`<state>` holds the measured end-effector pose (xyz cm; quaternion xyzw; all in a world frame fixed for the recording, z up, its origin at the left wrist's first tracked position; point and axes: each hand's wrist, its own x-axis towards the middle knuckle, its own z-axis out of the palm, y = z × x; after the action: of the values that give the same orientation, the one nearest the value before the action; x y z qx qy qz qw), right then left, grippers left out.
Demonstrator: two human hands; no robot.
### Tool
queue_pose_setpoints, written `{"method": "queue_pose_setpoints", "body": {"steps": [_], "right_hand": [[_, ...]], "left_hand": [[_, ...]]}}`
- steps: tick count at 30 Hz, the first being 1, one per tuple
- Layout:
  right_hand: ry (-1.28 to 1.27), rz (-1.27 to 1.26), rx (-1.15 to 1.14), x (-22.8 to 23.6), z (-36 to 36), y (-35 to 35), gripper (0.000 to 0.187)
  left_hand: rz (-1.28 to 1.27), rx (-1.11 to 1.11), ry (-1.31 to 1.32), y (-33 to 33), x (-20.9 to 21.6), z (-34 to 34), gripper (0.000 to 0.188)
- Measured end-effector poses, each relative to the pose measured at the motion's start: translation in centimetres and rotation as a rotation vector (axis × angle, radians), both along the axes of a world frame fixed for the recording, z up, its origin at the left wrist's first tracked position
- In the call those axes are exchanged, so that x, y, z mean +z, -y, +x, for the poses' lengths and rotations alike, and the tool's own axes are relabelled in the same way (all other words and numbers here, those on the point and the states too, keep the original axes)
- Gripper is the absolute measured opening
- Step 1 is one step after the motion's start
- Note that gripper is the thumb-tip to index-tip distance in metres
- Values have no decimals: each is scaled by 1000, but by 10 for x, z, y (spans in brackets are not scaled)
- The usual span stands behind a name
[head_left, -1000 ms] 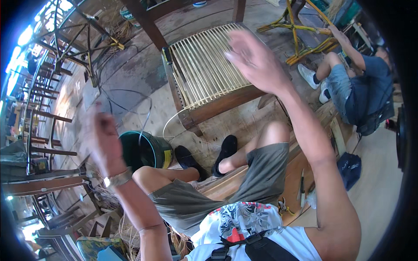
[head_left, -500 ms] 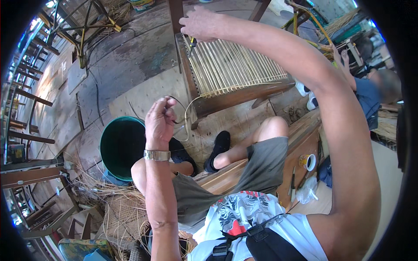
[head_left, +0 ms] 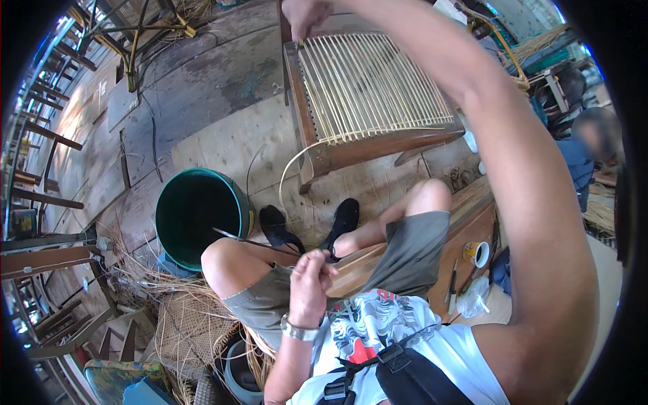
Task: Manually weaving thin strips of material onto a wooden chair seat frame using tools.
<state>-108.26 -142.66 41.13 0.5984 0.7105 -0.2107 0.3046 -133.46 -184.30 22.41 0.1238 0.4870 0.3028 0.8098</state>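
Beyond the shoes stands the cane seat; the right hand is at its far-left corner, grip impossible to tell. The left hand seemingly pinches a dark strand; careless tugging could snag it.

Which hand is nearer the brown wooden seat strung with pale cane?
Right: right hand at the far-left corner of the seat, left hand near the grey shorts.

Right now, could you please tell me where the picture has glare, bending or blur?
In the head view, glare whitens the floor at far left; the head view also bends straight edges toward its black border; in the head view, the co-worker's head is smudged, while the cane strands look fairly sharp.
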Motion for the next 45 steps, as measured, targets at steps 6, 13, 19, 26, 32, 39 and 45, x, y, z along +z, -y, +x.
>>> {"method": "queue_pose_setpoints", "body": {"steps": [6,13,19,26,32,39,45], "right_hand": [[-504,509,100,76,40,96,30],[-1440,212,-977,-81,55,399,17],[-1632,-91,-1501,-142,18,552,23],[-1675,-287,-1422,-136,6,544,31],[-1921,-478,-1561,-161,4,519,17],[-2388,-468,-1678,-202,3,527,7],[-2229,-384,-1915,-199,7,522,11]], "left_hand": [[173,-62,57,13,6,14,18],[378,-189,-5,6,2,28,21],[463,-487,-94,34,-1,43,25],[534,-593,-207,43,22,56,25],[787,-824,-220,34,43,61,19],[738,-806,-523,-62,59,62,42],[494,-87,-459,-312,-32,84,63]]}}
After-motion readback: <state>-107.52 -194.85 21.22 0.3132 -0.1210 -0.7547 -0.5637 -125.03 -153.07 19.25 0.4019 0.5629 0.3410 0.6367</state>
